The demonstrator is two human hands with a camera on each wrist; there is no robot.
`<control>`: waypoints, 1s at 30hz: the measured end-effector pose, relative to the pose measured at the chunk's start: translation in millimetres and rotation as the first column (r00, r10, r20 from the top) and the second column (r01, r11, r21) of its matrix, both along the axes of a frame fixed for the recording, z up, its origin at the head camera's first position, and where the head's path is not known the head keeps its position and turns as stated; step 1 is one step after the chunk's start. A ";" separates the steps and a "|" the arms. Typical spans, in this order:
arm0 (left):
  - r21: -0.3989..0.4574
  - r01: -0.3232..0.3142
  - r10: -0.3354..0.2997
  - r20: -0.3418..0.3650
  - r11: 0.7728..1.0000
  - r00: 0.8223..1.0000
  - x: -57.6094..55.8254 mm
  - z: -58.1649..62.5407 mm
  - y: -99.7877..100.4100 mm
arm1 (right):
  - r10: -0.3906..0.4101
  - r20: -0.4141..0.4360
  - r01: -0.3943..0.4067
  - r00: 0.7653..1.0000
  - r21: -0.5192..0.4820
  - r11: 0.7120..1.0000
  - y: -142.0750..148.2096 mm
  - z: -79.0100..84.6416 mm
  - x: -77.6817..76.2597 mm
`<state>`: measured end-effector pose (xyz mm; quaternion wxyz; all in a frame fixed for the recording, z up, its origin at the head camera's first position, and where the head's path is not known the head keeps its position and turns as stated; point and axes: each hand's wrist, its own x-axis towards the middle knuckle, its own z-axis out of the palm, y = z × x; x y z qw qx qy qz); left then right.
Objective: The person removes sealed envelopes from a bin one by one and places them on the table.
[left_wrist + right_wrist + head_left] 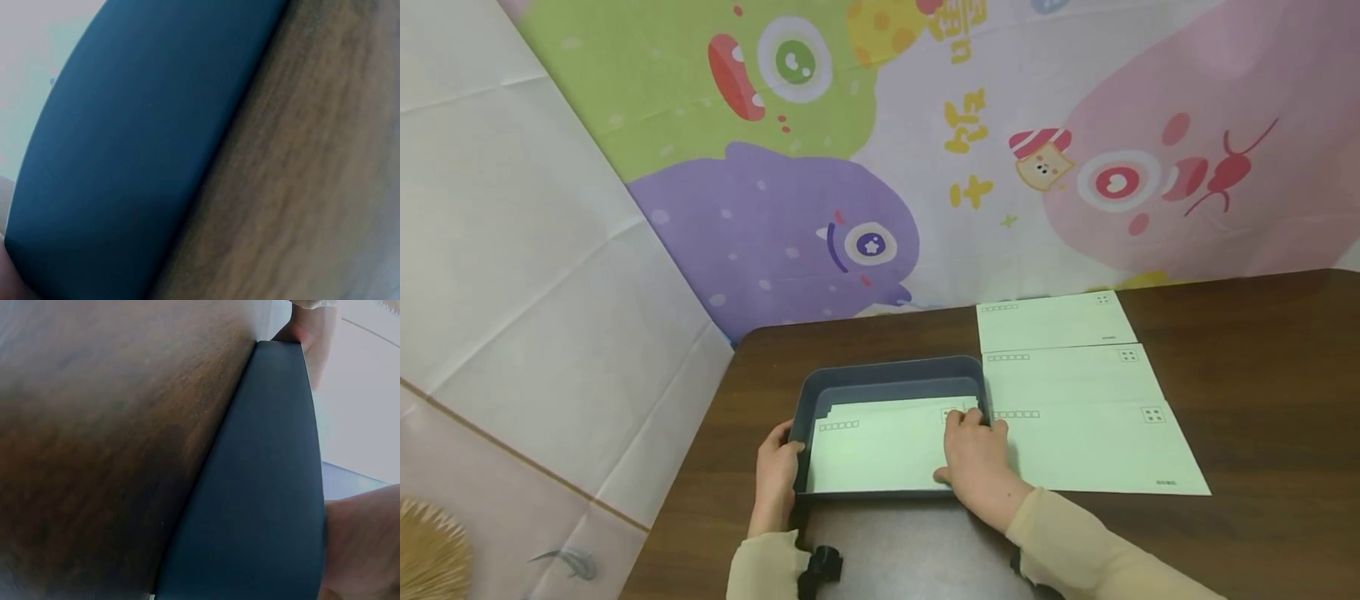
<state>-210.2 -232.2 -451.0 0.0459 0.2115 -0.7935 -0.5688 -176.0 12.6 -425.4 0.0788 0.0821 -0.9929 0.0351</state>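
Note:
A dark blue-grey tray lies on the brown table, with a small stack of pale green envelopes inside it. My left hand grips the tray's left side, thumb over the rim. The left wrist view shows the tray's outer wall close up, with a bit of fingertip at its lower left. My right hand rests over the right end of the stack, fingers spread on the top envelope and thumb low near the front rim. From the right wrist, the tray's front wall hides the fingertips.
Right of the tray, three more envelopes lie overlapping in a column reaching back to the wall cloth. That cartoon-printed cloth hangs behind the table. White panels stand at the left, and a grey surface lies in front of the tray.

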 end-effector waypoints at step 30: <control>-0.001 0.007 -0.007 -0.015 1.000 1.000 -0.9 -2.2 -0.6 | 0.053 -0.101 -0.064 0.993 -0.107 0.992 12.2 -6.5 -6.9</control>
